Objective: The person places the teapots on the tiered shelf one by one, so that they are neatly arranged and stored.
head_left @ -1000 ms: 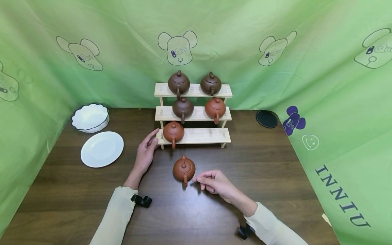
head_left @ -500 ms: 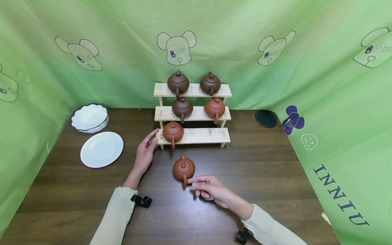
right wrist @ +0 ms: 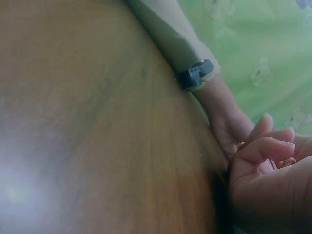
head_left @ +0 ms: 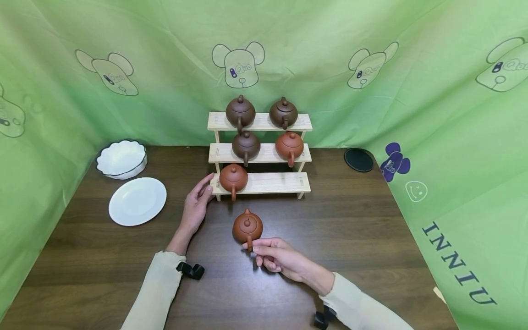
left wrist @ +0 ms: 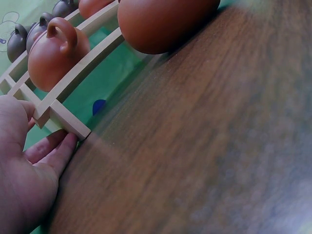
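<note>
A reddish-brown teapot [head_left: 247, 224] stands on the table in front of a three-tier wooden stand [head_left: 272, 183], its spout towards the stand. My right hand [head_left: 284, 259] pinches the handle of this teapot, thumb on the near side and index finger passing behind it. In the right wrist view my right hand [right wrist: 265, 170] has its other fingers curled; the teapot is mostly hidden there. My left hand [head_left: 195, 208] holds the left end of the lowest shelf. In the left wrist view, fingers [left wrist: 62, 152] lie against the stand's front leg beside an orange-brown teapot [left wrist: 58, 61].
On the lowest shelf's left sits another reddish teapot [head_left: 233, 176]. Higher up stand dark brown teapots [head_left: 240, 111] and an orange-red teapot [head_left: 290, 145]. A scalloped white bowl [head_left: 122, 159] and a white plate [head_left: 138, 201] lie left; a black round coaster [head_left: 359, 160] lies right.
My right hand has moved left from beside the teapot to its handle and taken hold of it. My left hand stays at the stand's end; the teapot has not moved.
</note>
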`<state>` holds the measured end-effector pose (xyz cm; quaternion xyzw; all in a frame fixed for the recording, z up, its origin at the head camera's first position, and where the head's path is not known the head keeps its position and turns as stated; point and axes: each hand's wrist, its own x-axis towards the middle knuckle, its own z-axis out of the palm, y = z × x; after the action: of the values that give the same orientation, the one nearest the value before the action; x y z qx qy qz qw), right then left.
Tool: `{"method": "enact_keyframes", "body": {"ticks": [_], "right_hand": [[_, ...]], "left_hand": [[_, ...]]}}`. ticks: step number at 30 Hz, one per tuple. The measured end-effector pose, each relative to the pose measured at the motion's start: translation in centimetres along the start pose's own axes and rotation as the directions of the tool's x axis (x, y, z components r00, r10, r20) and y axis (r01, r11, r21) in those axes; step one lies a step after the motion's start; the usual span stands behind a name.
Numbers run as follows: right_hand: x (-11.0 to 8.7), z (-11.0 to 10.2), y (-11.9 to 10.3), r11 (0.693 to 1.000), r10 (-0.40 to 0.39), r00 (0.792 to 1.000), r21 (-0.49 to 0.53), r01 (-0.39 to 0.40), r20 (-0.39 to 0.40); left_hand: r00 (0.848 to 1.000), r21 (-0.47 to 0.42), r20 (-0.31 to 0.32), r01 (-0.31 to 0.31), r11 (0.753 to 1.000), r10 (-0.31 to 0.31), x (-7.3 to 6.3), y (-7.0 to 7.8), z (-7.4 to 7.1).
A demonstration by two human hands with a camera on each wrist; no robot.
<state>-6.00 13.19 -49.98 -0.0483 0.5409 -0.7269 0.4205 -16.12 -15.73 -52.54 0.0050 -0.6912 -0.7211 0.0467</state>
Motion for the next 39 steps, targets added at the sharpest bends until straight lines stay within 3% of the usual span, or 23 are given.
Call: {"method": "enact_keyframes", "body": {"ticks": [6, 16, 23, 39], "right_hand": [[0.32, 0.36, 0.16, 1.0, 0.001, 1.0, 0.006, -0.001, -0.025], [-0.08, 0.09, 0.36, 1.0, -0.028, 0.991, -0.008, 0.027, -0.133], [0.15, 0.06, 0.32, 0.999, -0.048, 0.992, -0.032, 0.044, -0.113], [0.11, 0.07, 0.22, 0.999, -0.045, 0.992, 0.019, 0.048, -0.121]], "left_hand": [[1.0, -0.005, 0.0, 0.003, 1.0, -0.003, -0.09, 0.05, 0.1], [1.0, 0.01, 0.007, 0.006, 1.0, -0.006, -0.03, 0.09, 0.09], [1.0, 0.009, 0.012, -0.002, 1.0, 0.001, -0.1, 0.05, -0.02], [1.0, 0.005, 0.009, -0.002, 1.0, 0.002, -0.19, 0.13, 0.01]]}}
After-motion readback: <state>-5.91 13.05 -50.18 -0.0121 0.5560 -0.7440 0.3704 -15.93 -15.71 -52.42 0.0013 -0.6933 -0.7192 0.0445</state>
